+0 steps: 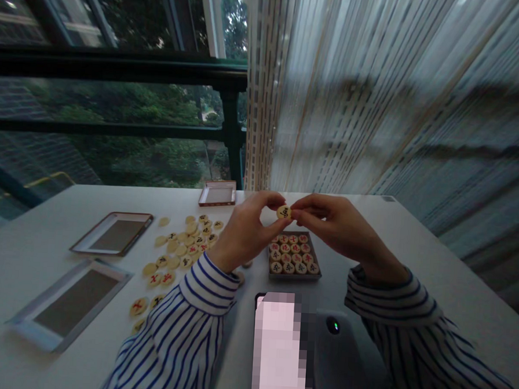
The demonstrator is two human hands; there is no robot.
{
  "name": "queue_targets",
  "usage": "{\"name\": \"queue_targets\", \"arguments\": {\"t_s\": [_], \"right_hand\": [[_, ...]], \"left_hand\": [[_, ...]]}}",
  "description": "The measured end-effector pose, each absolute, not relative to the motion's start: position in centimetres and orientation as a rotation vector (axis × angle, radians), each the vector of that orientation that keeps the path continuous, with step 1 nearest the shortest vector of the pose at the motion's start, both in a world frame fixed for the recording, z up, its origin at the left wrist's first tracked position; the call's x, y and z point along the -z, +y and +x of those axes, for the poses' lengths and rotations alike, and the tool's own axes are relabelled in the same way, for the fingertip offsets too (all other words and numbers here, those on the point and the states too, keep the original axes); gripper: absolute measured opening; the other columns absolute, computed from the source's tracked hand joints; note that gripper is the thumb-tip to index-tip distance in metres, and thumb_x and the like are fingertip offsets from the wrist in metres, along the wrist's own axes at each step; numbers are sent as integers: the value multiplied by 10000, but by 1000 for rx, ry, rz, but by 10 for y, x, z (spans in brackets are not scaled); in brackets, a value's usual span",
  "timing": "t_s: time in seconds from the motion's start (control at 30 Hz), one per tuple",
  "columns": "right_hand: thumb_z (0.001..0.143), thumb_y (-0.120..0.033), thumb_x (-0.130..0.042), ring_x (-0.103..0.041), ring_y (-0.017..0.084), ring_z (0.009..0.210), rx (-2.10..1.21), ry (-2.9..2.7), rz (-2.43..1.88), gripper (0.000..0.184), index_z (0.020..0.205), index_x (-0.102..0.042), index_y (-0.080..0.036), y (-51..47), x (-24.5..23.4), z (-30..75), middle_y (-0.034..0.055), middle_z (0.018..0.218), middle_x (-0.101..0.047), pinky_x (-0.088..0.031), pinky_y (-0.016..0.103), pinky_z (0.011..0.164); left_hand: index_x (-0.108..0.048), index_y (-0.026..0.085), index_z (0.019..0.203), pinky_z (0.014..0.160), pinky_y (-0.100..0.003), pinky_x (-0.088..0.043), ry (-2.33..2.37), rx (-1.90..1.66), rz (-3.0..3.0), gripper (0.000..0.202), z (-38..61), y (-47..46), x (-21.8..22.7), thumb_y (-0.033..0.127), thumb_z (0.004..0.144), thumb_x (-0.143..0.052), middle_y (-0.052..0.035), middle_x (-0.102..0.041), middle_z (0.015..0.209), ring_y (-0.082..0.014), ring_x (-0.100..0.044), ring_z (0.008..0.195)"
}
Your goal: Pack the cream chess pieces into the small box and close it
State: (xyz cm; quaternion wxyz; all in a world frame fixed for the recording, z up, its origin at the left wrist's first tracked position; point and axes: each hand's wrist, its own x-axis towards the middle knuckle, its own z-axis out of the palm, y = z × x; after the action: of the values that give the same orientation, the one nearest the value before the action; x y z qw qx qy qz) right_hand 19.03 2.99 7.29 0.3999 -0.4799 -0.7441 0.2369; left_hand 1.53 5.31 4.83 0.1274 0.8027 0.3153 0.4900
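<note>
Both my hands pinch one round wooden game piece [283,212] with a dark character on it, held up above a small tray [317,273]. My left hand [246,228] grips the piece from its left side, my right hand [336,224] from its right. The tray below holds several pieces laid in neat rows. Many more loose pieces [182,251], marked in red or black, lie scattered on the white table [34,252] to the left of my left wrist. Both sleeves are blue and white striped.
Two flat box lids [113,233] [69,300] lie at the left, a third small tray [217,193] at the table's far edge. A blurred-out phone [280,349] and a grey device with a green light [333,326] sit near me. Behind are a striped curtain and window railing.
</note>
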Motion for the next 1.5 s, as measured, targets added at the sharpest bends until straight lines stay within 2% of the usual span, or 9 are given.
{"name": "queue_targets", "arguments": {"t_s": [0.13, 0.4, 0.5, 0.67, 1.0, 1.27, 1.5], "right_hand": [[745, -297, -613, -632, 153, 694, -814, -1753, -1155, 161, 807, -648, -152, 33, -70, 189, 47, 759, -688, -508, 276, 622], [729, -291, -630, -629, 147, 701, -855, -1747, -1132, 175, 834, -634, -150, 36, -66, 191, 49, 782, -683, -516, 285, 643], [728, -277, -626, -624, 143, 699, -809, -1773, -1123, 157, 822, -633, -151, 35, -66, 191, 37, 758, -676, -510, 282, 645], [732, -245, -602, -607, 134, 678, -718, -1851, -1160, 132, 803, -645, -142, 34, -69, 190, 36, 741, -668, -493, 265, 622], [759, -247, -561, -590, 122, 667, -627, -1978, -1177, 146, 829, -646, -151, 37, -63, 193, 22, 735, -659, -472, 247, 615], [789, -298, -558, -578, 118, 721, -432, -2169, -1158, 213, 940, -649, -179, 33, -66, 195, 14, 808, -666, -439, 233, 645], [787, -273, -563, -586, 129, 758, -244, -2247, -1199, 209, 958, -648, -188, 32, -68, 195, 22, 844, -669, -433, 245, 688]], "left_hand": [[-550, 171, 931, 768, -292, -470, 897, -1424, 2332, 244, 16, 53, -47, 228, 722, -662, -27, -621, 864, -135, -584, 819], [-572, 166, 931, 789, -306, -487, 782, -1342, 2168, 249, 17, 56, -43, 224, 709, -669, -35, -628, 890, -138, -595, 835], [-575, 156, 918, 796, -311, -496, 742, -1295, 1991, 249, 18, 58, -42, 237, 703, -672, -40, -630, 886, -134, -603, 824], [-585, 134, 853, 703, -293, -518, 775, -1170, 1682, 277, 18, 59, -44, 242, 639, -721, -31, -640, 790, -129, -612, 734], [-646, 140, 809, 667, -273, -502, 845, -1057, 1491, 184, 14, 64, -40, 245, 664, -691, -37, -680, 775, -128, -623, 711], [-671, 137, 786, 706, -291, -497, 868, -1074, 1442, 218, 14, 67, -36, 288, 635, -718, -44, -690, 770, -126, -617, 705], [-691, 136, 800, 718, -312, -502, 845, -1018, 1396, 208, 14, 66, -35, 283, 653, -702, -59, -691, 791, -127, -612, 707]]}}
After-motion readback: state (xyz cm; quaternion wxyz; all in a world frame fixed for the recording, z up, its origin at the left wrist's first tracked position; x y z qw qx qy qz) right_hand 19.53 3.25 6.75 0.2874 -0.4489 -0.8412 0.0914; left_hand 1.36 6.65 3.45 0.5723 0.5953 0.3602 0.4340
